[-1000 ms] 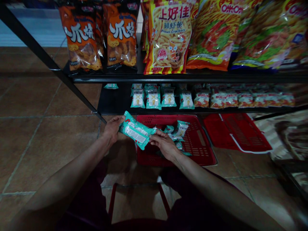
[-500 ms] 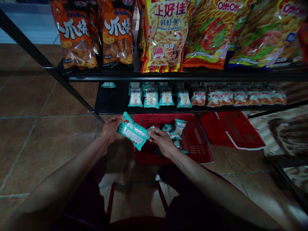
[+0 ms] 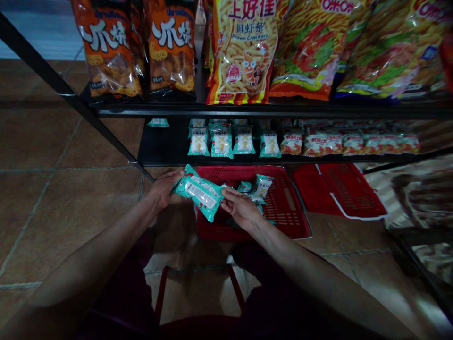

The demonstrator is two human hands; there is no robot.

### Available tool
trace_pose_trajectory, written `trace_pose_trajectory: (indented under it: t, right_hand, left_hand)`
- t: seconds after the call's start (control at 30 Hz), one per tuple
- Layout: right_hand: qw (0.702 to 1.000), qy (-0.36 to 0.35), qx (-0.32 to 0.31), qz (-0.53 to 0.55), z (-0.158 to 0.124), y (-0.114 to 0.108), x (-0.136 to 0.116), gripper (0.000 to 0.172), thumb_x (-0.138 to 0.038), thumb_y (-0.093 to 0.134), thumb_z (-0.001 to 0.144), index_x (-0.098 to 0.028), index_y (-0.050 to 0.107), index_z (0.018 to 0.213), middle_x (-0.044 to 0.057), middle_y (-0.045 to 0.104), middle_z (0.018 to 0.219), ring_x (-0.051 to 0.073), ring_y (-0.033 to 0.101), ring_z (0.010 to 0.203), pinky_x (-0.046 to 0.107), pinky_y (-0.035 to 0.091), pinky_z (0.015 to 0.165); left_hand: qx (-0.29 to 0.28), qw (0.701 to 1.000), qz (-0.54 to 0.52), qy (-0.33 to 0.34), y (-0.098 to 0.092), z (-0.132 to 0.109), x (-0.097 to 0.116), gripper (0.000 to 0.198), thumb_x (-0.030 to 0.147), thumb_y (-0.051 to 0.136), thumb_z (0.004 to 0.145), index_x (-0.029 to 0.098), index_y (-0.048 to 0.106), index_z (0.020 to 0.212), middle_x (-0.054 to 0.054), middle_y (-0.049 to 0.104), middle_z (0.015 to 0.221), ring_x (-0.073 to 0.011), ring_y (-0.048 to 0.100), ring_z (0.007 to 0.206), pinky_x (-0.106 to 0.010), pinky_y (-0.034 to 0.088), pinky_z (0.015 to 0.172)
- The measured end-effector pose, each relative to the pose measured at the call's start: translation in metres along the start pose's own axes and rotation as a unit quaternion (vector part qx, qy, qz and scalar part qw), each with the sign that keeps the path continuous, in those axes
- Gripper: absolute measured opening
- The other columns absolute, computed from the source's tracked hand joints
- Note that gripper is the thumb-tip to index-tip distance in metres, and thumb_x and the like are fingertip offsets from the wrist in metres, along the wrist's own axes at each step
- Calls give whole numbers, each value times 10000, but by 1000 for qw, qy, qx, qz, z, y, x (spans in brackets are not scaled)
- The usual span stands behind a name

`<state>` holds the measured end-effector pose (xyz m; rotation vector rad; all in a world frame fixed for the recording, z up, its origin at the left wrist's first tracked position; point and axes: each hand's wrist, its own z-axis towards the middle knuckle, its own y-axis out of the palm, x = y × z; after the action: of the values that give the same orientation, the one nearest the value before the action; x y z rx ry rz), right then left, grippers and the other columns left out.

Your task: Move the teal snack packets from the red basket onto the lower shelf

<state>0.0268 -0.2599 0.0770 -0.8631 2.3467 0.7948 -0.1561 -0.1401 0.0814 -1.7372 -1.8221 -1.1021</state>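
Note:
A teal snack packet [image 3: 201,192] with a white printed label is stretched between both hands, tilted down to the right. My left hand [image 3: 164,188] pinches its left end. At the opposite end, my right hand [image 3: 240,205] grips the packet between thumb and fingers. Beneath it stands a red shopping basket [image 3: 297,215], where several similar teal packets [image 3: 262,188] lie loosely. The right hand is above the basket and hides part of its contents.
On the lower black shelf [image 3: 163,146] stand teal packets [image 3: 222,141] and small red-and-white packets [image 3: 323,141]. Large snack bags [image 3: 244,52] fill the upper shelf. A second red basket [image 3: 339,191] is at right. Red stool legs [image 3: 161,293] show between my knees.
The packet has turned slightly in my hands and its right end has shifted a little to the right. Both hands keep their hold on it.

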Motion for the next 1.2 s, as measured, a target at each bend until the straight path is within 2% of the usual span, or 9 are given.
trace_pose_trajectory:
  t: [0.2,0.3,0.47,0.57,0.8,0.9,1.0,1.1,1.2]
  right_hand:
    - [999,-21,-5,50,3,-2,4,301,-235,854,434,-188,628,627,-77,621,610,56,579,577,212,519,638]
    - [998,-22,-13,54,2,0,7,312,-216,857,416,-184,615,608,-81,615,618,62,586,593,229,529,670]
    - [997,-31,-21,60,0,2,8,322,-213,857,418,-180,602,612,-76,621,620,71,600,612,246,531,703]
    - [999,-29,-22,37,-2,4,8,318,-249,848,452,-187,597,637,-68,631,625,81,604,586,257,529,665]
    - [998,-15,-57,-6,-14,12,15,308,-265,833,500,-191,579,659,-57,637,646,122,647,653,273,522,676]
    - [996,-29,-79,-3,-17,13,18,292,-265,827,514,-187,575,640,-57,635,682,120,641,706,309,525,779]
    - [995,-54,-79,15,-17,13,17,280,-254,824,520,-194,571,624,-69,614,699,100,611,733,325,515,839]
    - [994,-81,-76,24,-15,12,15,277,-248,823,520,-205,568,617,-77,594,719,86,580,740,324,514,852]
    - [992,-93,-78,18,-14,11,15,278,-262,819,529,-208,560,614,-80,572,719,77,561,733,316,517,843]
  left_hand:
    - [-42,996,-56,-47,5,-6,-2,221,346,593,803,151,638,898,-84,680,953,-168,631,834,-331,495,805]
    - [-35,996,-70,-47,9,-8,-3,278,399,570,813,144,626,910,-106,663,993,-171,623,867,-322,486,832]
    - [-77,996,-35,-41,9,-11,-8,331,412,620,771,142,621,963,-125,645,1036,-192,616,893,-354,471,860]
    - [-84,995,-24,-40,9,-12,-10,301,378,659,745,146,615,932,-110,650,1001,-181,618,853,-362,471,843]
    - [-19,999,-35,-34,6,-8,-15,155,237,691,716,156,569,765,-24,644,762,-120,602,687,-297,482,736]
    - [-42,998,-31,-41,6,-9,-17,115,254,634,769,152,591,798,-34,660,758,-125,608,684,-277,494,704]
    - [-80,992,0,-97,7,-15,-19,198,329,563,822,148,617,880,-61,683,780,-156,629,710,-313,518,707]
    - [-142,979,23,-145,8,-23,-22,253,344,589,804,137,629,944,-92,699,822,-192,655,777,-367,523,785]
    - [-168,976,31,-131,9,-30,-26,203,277,624,785,109,638,897,-112,704,826,-189,663,810,-349,510,838]
